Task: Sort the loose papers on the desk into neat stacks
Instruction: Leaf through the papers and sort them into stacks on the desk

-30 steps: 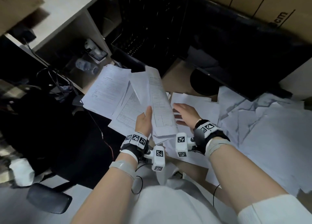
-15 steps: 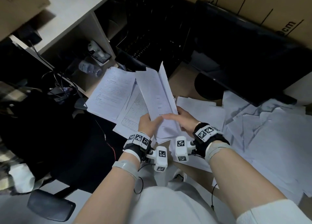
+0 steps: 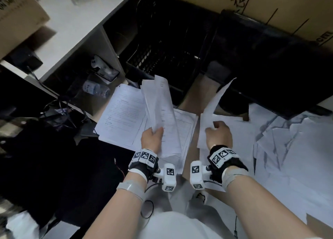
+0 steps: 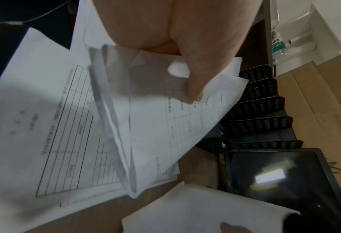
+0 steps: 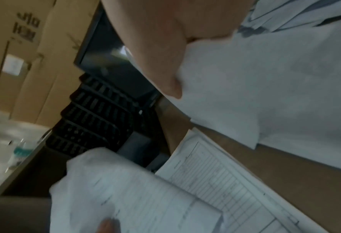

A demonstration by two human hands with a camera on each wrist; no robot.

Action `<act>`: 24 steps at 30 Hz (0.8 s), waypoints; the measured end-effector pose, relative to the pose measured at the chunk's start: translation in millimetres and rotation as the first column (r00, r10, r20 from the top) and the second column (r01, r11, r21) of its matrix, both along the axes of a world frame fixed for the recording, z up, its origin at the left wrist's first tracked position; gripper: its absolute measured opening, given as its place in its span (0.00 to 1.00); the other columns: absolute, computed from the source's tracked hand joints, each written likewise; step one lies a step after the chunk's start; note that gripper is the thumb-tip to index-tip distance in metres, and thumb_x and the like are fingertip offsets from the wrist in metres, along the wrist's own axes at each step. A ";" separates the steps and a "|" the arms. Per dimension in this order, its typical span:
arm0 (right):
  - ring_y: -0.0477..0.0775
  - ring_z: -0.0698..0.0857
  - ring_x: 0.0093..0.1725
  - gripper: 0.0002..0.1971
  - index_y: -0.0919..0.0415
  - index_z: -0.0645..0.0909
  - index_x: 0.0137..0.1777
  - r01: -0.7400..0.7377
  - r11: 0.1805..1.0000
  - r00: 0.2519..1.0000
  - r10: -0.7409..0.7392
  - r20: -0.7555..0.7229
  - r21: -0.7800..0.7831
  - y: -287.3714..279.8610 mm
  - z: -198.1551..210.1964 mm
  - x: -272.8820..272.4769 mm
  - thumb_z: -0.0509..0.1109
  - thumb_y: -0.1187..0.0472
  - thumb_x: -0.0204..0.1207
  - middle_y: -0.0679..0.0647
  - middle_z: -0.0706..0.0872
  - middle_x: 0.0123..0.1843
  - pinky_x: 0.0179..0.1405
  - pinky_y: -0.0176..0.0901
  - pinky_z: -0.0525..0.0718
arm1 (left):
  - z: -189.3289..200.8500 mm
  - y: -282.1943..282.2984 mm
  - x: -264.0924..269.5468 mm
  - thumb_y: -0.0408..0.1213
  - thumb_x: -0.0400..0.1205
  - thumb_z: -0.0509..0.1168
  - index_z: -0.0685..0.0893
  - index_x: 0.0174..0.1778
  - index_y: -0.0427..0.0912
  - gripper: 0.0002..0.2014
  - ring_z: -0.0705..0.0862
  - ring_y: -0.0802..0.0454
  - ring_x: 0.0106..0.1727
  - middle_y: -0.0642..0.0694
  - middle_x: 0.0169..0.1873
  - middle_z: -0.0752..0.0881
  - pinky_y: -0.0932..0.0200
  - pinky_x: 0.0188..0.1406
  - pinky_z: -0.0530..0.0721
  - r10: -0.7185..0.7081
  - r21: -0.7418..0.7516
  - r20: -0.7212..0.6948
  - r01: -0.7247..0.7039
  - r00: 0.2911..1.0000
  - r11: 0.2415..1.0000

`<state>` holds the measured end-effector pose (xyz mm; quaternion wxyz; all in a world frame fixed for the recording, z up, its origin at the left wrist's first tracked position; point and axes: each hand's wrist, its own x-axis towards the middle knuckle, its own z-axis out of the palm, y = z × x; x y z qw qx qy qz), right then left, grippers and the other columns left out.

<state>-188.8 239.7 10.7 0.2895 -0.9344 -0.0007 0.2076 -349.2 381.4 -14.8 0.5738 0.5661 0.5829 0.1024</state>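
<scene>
My left hand (image 3: 152, 137) grips a bundle of printed sheets (image 3: 159, 111) by its lower edge and holds it upright over the desk; the left wrist view shows the thumb pinching that bundle (image 4: 155, 113). My right hand (image 3: 218, 133) pinches a single white sheet (image 3: 213, 105) that curls upward, apart from the bundle. In the right wrist view my fingers pinch this sheet (image 5: 255, 88). Below lie a printed stack (image 3: 122, 116), a ruled form (image 3: 186, 129) and plain sheets (image 3: 239, 130). A messy pile of papers (image 3: 292, 159) covers the desk's right side.
A black mesh file tray (image 3: 162, 58) and a dark monitor (image 3: 270, 67) stand at the back, with cardboard boxes (image 3: 270, 2) behind. A water bottle (image 3: 95, 90) lies in the shelf at left, above cables (image 3: 59, 111). Bare brown desk (image 3: 194, 93) shows between the papers.
My right hand has drawn one sheet off the bundle and moved right with it. The hands, close together before, are now apart. The left hand still holds the bundle.
</scene>
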 end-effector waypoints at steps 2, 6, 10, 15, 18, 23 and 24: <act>0.61 0.85 0.59 0.11 0.53 0.83 0.57 -0.130 0.992 0.991 0.130 -0.042 0.002 23.9 -5.9 -15.6 0.68 0.57 0.76 0.54 0.87 0.59 0.57 0.50 0.84 | -1.9 12.9 -9.8 0.45 0.78 0.69 0.85 0.35 0.42 0.11 0.85 0.46 0.36 0.45 0.33 0.87 0.57 0.37 0.81 0.006 -0.008 -0.005 -0.006 1.000 1.000; 0.59 0.86 0.60 0.12 0.54 0.86 0.57 -0.373 0.927 0.895 0.368 -0.251 0.032 69.5 -30.4 -49.3 0.68 0.61 0.75 0.53 0.89 0.58 0.60 0.44 0.81 | -7.3 40.4 -41.4 0.40 0.82 0.69 0.83 0.34 0.43 0.10 0.85 0.48 0.38 0.46 0.34 0.87 0.59 0.39 0.79 0.039 -0.008 -0.028 -0.040 0.999 0.999; 0.55 0.82 0.68 0.26 0.56 0.79 0.73 -0.431 0.883 0.768 0.468 -0.437 0.187 100.1 -47.1 -76.0 0.75 0.53 0.75 0.51 0.83 0.71 0.69 0.44 0.77 | -17.0 62.2 -68.8 0.38 0.83 0.70 0.86 0.39 0.41 0.08 0.88 0.46 0.45 0.44 0.40 0.90 0.53 0.48 0.87 0.074 -0.006 -0.061 -0.075 0.995 0.997; 0.59 0.80 0.69 0.39 0.54 0.69 0.79 -0.378 0.923 0.790 0.358 -0.498 0.065 94.0 -67.0 -74.0 0.74 0.37 0.71 0.56 0.74 0.77 0.63 0.49 0.78 | -26.6 70.4 -75.3 0.39 0.83 0.69 0.87 0.49 0.33 0.10 0.86 0.45 0.47 0.41 0.46 0.89 0.57 0.47 0.81 0.189 0.043 -0.103 -0.186 0.977 0.982; 0.65 0.74 0.74 0.43 0.61 0.61 0.81 -0.267 0.934 0.901 0.154 -0.406 -0.236 75.4 -79.6 -58.7 0.75 0.44 0.70 0.62 0.70 0.78 0.69 0.54 0.77 | -29.5 66.2 -64.1 0.40 0.83 0.69 0.87 0.51 0.34 0.11 0.86 0.46 0.46 0.43 0.46 0.89 0.60 0.46 0.79 0.179 0.026 -0.092 -0.177 0.980 0.984; 0.67 0.66 0.79 0.49 0.69 0.52 0.83 -0.093 0.929 0.905 -0.071 -0.420 -0.359 49.9 -96.8 -45.7 0.74 0.48 0.71 0.66 0.64 0.81 0.79 0.57 0.65 | -36.8 63.9 -46.6 0.44 0.79 0.68 0.87 0.43 0.36 0.13 0.90 0.41 0.44 0.38 0.39 0.91 0.43 0.47 0.89 0.051 -0.028 -0.088 -0.054 0.995 0.998; 0.68 0.66 0.79 0.49 0.69 0.50 0.83 -0.063 0.932 0.900 -0.101 -0.424 -0.356 45.6 -101.2 -45.0 0.74 0.49 0.71 0.66 0.64 0.81 0.79 0.57 0.65 | -39.2 62.1 -45.8 0.45 0.78 0.68 0.86 0.41 0.35 0.14 0.90 0.40 0.43 0.37 0.39 0.91 0.40 0.48 0.89 0.032 -0.044 -0.094 -0.036 0.995 0.998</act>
